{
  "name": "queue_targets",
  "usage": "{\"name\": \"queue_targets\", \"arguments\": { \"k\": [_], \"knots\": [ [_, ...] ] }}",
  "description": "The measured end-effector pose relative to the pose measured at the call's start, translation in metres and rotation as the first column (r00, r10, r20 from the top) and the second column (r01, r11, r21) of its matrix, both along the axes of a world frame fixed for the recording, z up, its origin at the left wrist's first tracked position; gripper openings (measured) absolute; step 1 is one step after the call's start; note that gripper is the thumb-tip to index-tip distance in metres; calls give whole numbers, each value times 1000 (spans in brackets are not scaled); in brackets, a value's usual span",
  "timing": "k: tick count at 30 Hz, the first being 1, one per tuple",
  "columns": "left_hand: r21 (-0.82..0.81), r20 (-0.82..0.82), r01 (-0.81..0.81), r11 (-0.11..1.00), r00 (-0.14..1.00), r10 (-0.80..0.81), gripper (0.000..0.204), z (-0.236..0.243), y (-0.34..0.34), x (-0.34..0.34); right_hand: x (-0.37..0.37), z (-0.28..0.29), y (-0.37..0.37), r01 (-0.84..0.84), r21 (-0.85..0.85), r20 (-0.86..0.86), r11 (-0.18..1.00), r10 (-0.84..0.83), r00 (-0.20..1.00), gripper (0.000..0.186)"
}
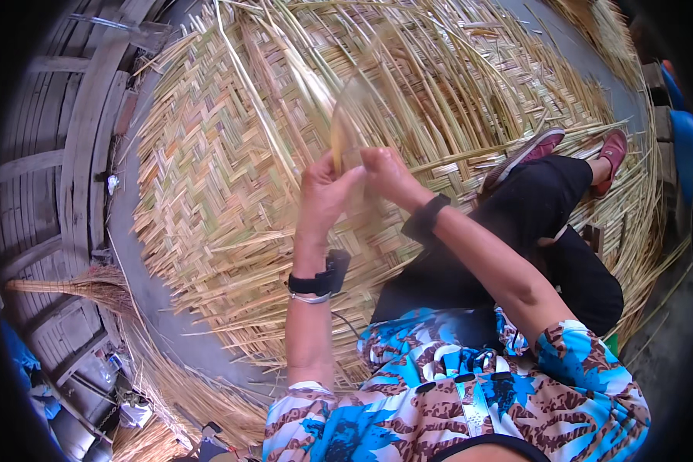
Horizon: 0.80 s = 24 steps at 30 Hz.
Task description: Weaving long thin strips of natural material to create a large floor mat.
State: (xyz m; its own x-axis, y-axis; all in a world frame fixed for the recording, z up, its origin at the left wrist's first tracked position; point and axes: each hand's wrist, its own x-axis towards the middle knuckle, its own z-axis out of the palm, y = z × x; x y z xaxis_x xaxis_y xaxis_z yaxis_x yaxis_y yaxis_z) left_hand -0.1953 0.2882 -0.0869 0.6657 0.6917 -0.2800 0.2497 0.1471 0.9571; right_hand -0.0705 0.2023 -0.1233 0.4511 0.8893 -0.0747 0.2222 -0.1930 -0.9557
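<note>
My left hand (326, 194) is closed in a pinch, thumb against fingers, on a pale yellow reed strip (336, 145). The strip rises from the fingers and blurs into a faint curve above them. Close beside it, my right hand (393, 179) is curled shut with its knuckles up; motion smears it, and what its fingers hold is hidden. Both hands hover over a large woven reed mat (208, 169) with a herringbone pattern. Long loose reed strips (446, 92) lie across the mat's far and right parts.
My legs in black trousers (508, 223) and a red shoe (543, 146) rest on the mat at the right. A straw broom (100, 289) lies at the left by a wooden plank wall (77, 154). More loose straw (185, 377) is heaped at the lower left. Blue items (685, 146) stand far right.
</note>
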Motion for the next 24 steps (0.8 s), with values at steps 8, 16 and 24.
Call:
{"name": "queue_targets", "arguments": {
  "k": [8,16,24],
  "knots": [
    [786,-605,602,137,796,-28,29,44,29,-42,9,-10,-4,-448,-96,-21,889,449,894,9],
    [391,-885,814,429,461,-68,21,3,9,-94,-2,-18,-6,-386,-233,67,893,411,909,16],
    [395,-715,548,737,688,-129,29,2,18,-108,-31,27,1,-112,82,495,990,57,867,36]
  ]
}}
